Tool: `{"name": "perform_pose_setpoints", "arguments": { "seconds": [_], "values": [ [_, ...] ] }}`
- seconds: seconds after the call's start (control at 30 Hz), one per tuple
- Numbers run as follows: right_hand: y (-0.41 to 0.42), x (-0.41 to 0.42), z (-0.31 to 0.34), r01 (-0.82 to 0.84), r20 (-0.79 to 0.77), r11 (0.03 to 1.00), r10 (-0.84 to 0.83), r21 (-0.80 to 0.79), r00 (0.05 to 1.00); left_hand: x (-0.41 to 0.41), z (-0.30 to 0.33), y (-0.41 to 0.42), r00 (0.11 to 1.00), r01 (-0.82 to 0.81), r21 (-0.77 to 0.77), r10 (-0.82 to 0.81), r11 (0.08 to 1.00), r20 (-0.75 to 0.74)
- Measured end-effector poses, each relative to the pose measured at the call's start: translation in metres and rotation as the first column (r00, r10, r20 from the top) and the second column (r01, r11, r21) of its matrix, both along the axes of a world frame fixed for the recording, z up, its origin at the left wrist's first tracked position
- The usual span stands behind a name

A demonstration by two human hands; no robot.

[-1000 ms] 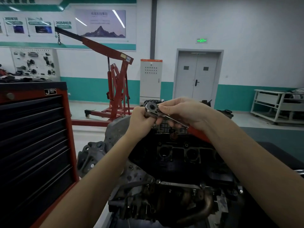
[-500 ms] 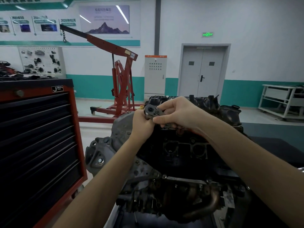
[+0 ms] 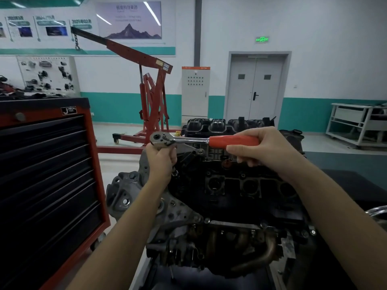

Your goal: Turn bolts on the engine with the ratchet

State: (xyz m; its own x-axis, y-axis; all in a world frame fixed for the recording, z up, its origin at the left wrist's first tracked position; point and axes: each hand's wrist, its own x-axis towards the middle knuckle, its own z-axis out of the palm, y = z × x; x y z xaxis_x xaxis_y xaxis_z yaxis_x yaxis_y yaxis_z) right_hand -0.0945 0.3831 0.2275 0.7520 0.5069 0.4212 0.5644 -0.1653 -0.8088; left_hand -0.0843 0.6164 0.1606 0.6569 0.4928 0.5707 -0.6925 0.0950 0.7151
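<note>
A ratchet wrench [image 3: 189, 140] with a chrome head and shaft and a red handle lies level above a dark engine [image 3: 234, 197]. My left hand [image 3: 160, 159] grips the part just under the ratchet head, with an extension or socket poking out below the fist towards the engine top. My right hand [image 3: 261, 148] is curled round the end of the red handle. A black intake manifold [image 3: 226, 125] sits at the engine's far side.
A red and black tool cabinet [image 3: 48, 174] stands close on the left. A red engine crane [image 3: 150, 97] stands behind, with a grey electrical cabinet [image 3: 195, 93], double doors [image 3: 254, 86] and a white shelf cart [image 3: 356, 122] farther back.
My right hand has slid from the ratchet head out to the red handle, which now shows in full and lies level. My left hand stays under the head. The camera has tilted down.
</note>
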Motion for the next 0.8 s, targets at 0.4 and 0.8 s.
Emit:
{"name": "perform_pose_setpoints", "arguments": {
  "seconds": [0.4, 0.8],
  "values": [
    [0.027, 0.007, -0.053, -0.052, -0.205, 0.737, 0.254, 0.674, 0.945, 0.012, -0.030, -0.010, 0.996, -0.071, -0.024, 0.072, 0.997, 0.059],
    [0.082, -0.004, -0.033, 0.246, -0.236, 0.061, 0.573, 0.967, 0.785, 0.023, -0.041, -0.003, 1.000, 0.000, 0.127, -0.001, 0.992, 0.007]
  ]
}}
